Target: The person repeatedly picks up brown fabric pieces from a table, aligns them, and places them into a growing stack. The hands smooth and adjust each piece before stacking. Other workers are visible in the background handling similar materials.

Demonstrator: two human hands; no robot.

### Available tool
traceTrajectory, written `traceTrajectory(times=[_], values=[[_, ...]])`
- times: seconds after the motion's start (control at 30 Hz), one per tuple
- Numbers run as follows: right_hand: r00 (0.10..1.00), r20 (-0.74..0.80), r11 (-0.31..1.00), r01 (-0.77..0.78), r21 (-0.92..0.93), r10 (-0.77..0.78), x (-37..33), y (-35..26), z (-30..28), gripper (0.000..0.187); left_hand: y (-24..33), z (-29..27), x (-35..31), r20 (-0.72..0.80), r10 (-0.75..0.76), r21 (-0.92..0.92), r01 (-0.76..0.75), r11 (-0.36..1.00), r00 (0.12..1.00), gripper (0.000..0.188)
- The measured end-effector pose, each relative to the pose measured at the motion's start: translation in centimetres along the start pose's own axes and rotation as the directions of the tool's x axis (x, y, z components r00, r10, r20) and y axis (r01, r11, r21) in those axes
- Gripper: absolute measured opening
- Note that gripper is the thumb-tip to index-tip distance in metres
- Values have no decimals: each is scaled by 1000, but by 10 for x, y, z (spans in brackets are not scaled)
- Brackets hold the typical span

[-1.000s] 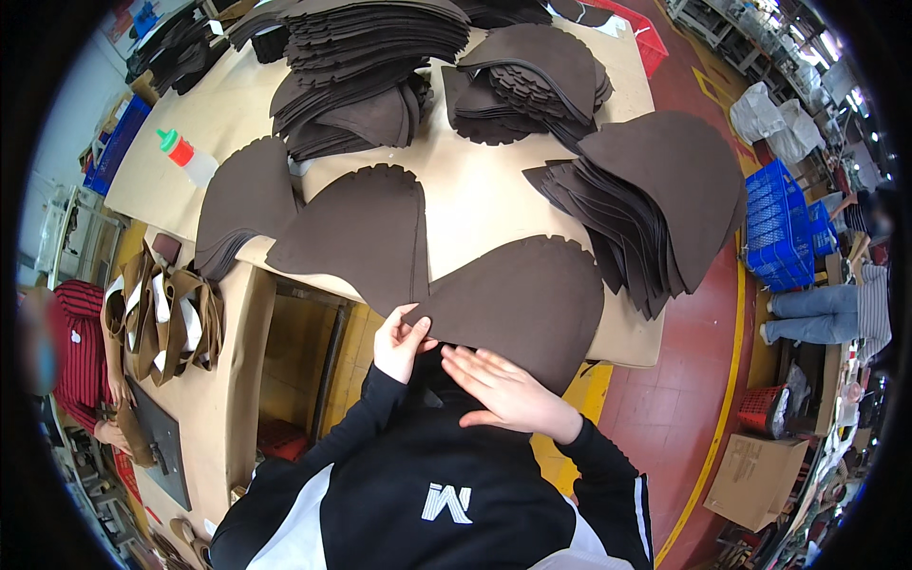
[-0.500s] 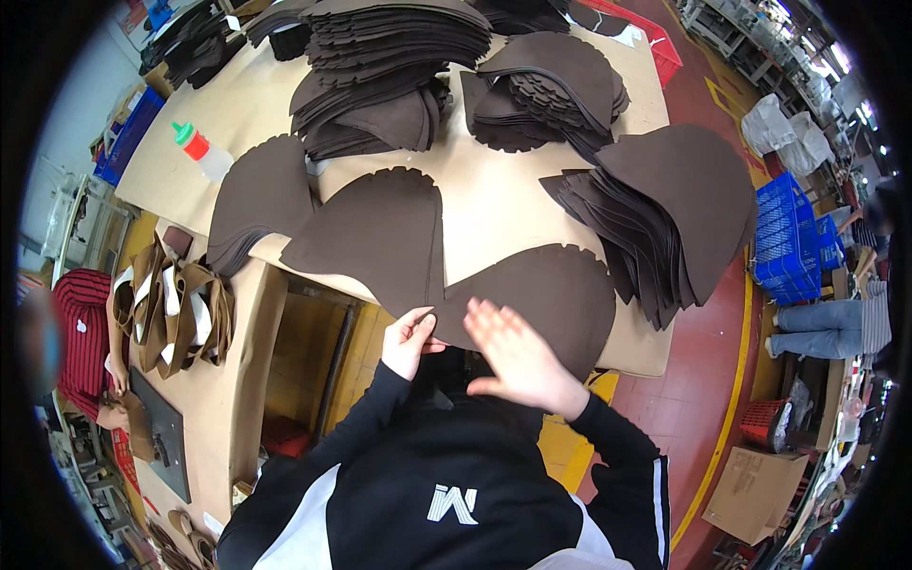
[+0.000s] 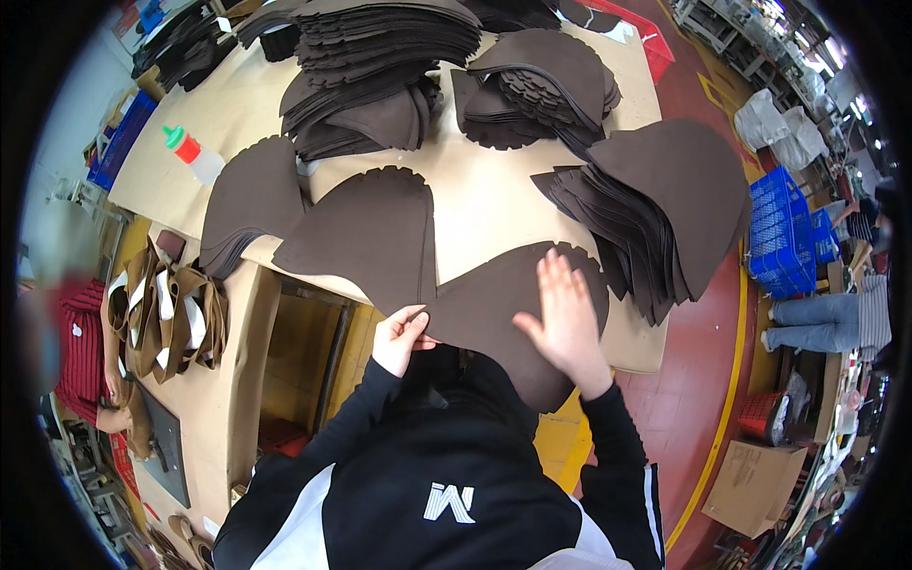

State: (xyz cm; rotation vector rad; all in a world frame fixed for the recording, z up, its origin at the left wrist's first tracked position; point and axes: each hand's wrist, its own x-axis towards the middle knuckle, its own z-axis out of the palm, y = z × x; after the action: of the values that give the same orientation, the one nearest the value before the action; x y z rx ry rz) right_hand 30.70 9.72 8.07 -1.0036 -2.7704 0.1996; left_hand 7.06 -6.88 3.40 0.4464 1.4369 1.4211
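A dark brown flat cut piece with a notched curved edge lies at the front edge of the table, partly hanging over it. My left hand pinches its narrow left corner between thumb and fingers. Flat on its wide right part rests my right hand, fingers stretched out and thumb apart. Touching that corner from the left is another brown notched piece. Farther left a small fanned stack of brown pieces droops over the table edge. To the right, a larger fanned stack overhangs the table.
Tall piles of brown pieces and a mixed pile stand farther back on the table. A green-capped bottle is at left. Blue crates and a cardboard box stand right. Other people are at both sides.
My right hand has slid right and away from me across the brown piece, from its middle to its wide end. My left hand still pinches the corner.
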Motion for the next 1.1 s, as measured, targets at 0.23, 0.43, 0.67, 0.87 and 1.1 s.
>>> traceTrajectory(times=[0.23, 0.43, 0.67, 0.87, 1.1], values=[[950, 115, 944, 265, 197, -291, -40, -60, -9, 97, -4, 2, 0, -14, 10, -19, -11, 1000, 1000, 33], [857, 203, 837, 368, 405, -475, -16, -31, -40, 82, 10, 6, -4, 74, 101, 79, -107, 991, 992, 30], [999, 25, 981, 30, -189, -26, 22, 7, -9, 83, 16, 8, 1, 120, 17, 375, -61, 925, 993, 38], [905, 143, 909, 373, 187, -401, -10, -57, -10, 94, -1, 9, -1, 126, 32, 96, -45, 994, 991, 39], [819, 107, 674, 380, 634, -563, -30, -54, -44, 64, 67, -12, -8, -22, 388, 176, -378, 909, 921, 28]])
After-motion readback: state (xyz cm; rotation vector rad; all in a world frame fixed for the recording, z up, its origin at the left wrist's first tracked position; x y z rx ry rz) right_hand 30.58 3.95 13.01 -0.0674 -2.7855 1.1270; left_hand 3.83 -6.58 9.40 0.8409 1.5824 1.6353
